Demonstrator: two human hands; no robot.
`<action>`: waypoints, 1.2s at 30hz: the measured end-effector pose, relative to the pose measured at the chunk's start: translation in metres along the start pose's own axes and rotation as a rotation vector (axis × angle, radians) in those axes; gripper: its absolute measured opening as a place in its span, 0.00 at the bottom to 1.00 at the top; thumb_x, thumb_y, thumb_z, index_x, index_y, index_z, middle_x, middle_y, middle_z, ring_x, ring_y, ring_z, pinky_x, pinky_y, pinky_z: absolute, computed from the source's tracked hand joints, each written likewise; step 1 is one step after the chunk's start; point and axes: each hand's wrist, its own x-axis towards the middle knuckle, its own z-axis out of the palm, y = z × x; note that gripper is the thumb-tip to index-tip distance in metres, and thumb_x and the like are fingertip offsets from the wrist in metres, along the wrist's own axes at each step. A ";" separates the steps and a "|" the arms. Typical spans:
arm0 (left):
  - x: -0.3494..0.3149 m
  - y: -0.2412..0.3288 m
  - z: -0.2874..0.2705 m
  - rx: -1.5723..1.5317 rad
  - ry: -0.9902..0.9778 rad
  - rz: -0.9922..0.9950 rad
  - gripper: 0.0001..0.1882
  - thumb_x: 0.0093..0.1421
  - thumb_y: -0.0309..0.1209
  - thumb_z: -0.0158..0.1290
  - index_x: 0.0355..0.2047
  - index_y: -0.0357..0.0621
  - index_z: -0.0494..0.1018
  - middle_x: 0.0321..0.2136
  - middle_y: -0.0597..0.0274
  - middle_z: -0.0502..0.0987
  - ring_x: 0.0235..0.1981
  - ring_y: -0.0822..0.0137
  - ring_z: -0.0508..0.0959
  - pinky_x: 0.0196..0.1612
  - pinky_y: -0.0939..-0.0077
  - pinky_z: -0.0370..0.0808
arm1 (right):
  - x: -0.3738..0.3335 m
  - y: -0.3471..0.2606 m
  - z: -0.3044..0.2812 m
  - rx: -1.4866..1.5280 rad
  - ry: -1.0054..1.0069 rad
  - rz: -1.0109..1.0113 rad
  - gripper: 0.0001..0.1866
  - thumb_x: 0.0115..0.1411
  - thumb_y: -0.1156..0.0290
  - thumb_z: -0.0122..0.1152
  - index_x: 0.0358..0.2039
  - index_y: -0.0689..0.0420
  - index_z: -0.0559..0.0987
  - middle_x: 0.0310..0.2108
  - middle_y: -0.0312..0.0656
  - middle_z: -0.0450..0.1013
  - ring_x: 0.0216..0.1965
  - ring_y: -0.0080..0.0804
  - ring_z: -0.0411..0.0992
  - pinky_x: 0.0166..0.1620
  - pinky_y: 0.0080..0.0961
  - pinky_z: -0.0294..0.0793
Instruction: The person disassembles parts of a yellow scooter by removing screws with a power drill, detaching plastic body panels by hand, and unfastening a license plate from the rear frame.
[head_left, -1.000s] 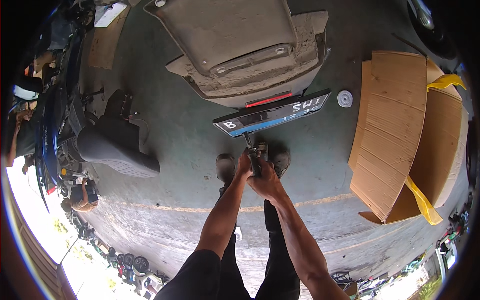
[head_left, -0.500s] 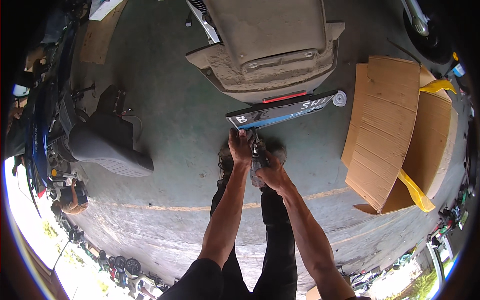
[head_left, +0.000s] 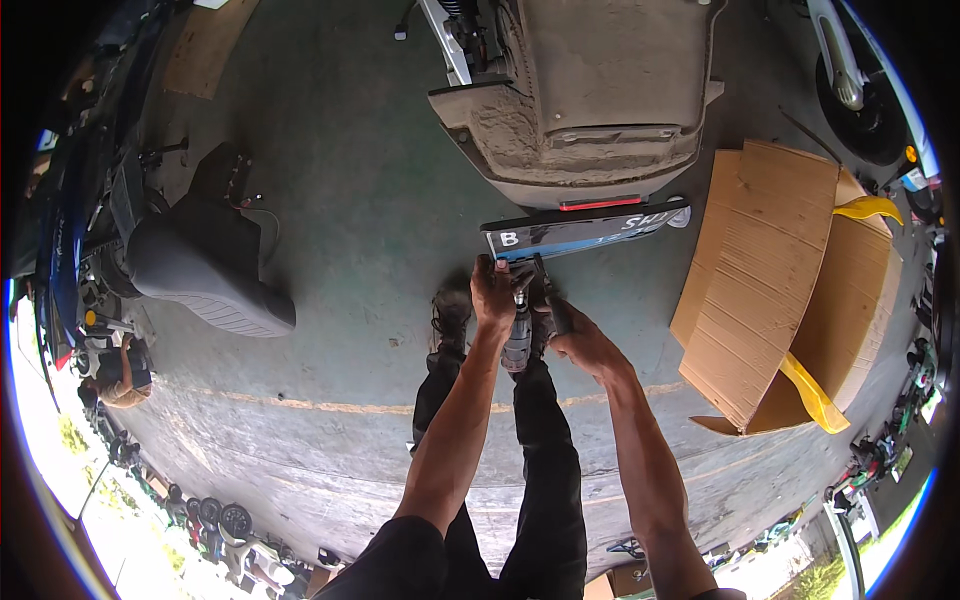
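A black and blue licence plate [head_left: 580, 236] is fixed under the tail of a dusty grey-brown mudguard [head_left: 600, 150], below a narrow red reflector [head_left: 600, 205]. My left hand [head_left: 492, 295] is closed at the plate's lower left edge, its thumb against the edge. Beside it a tool with a thick, ringed grey handle [head_left: 516, 345] points down toward me; what carries its upper end is partly hidden by my fingers. My right hand [head_left: 588, 345] is closed around a dark, bar-shaped tool [head_left: 560, 312] whose tip reaches up near the plate's underside. Its exact kind is unclear.
A large open cardboard box [head_left: 760, 290] with yellow straps stands close on the right. A dark motorcycle seat [head_left: 200, 270] lies on the left. My shoe [head_left: 451, 318] is below the plate. A wheel [head_left: 860, 110] is at the far right; another person [head_left: 125, 372] crouches far left.
My right hand has come off the thick grey handle and moved right, now gripping the dark bar-shaped tool. My left hand stays at the plate's edge. The view has shifted slightly.
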 end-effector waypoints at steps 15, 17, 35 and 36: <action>-0.001 -0.001 -0.005 -0.156 0.089 -0.086 0.06 0.67 0.33 0.39 0.37 0.45 0.61 0.32 0.59 0.68 0.39 0.58 0.77 0.41 0.63 0.79 | 0.008 -0.026 -0.006 -0.328 -0.075 -0.047 0.37 0.39 0.79 0.50 0.56 0.56 0.69 0.16 0.30 0.58 0.18 0.19 0.57 0.22 0.20 0.54; 0.008 -0.018 -0.020 -0.422 0.106 -0.111 0.09 0.66 0.36 0.37 0.37 0.45 0.62 0.33 0.59 0.69 0.37 0.57 0.77 0.41 0.63 0.78 | 0.016 -0.021 -0.011 -0.388 -0.115 -0.025 0.35 0.38 0.80 0.51 0.54 0.58 0.70 0.20 0.31 0.63 0.18 0.18 0.58 0.21 0.21 0.55; 0.002 -0.012 0.004 -0.092 0.051 -0.013 0.18 0.65 0.39 0.45 0.47 0.37 0.64 0.37 0.55 0.72 0.37 0.65 0.77 0.39 0.68 0.78 | 0.024 0.030 -0.037 -0.010 -0.072 -0.080 0.40 0.40 0.76 0.45 0.60 0.62 0.62 0.43 0.41 0.66 0.39 0.26 0.65 0.34 0.18 0.67; 0.003 -0.011 0.006 -0.088 0.057 -0.085 0.18 0.65 0.38 0.45 0.48 0.38 0.64 0.38 0.55 0.72 0.39 0.65 0.77 0.40 0.67 0.78 | 0.024 0.030 -0.038 -0.014 -0.065 -0.079 0.40 0.40 0.76 0.45 0.60 0.62 0.62 0.43 0.41 0.66 0.39 0.26 0.65 0.34 0.18 0.67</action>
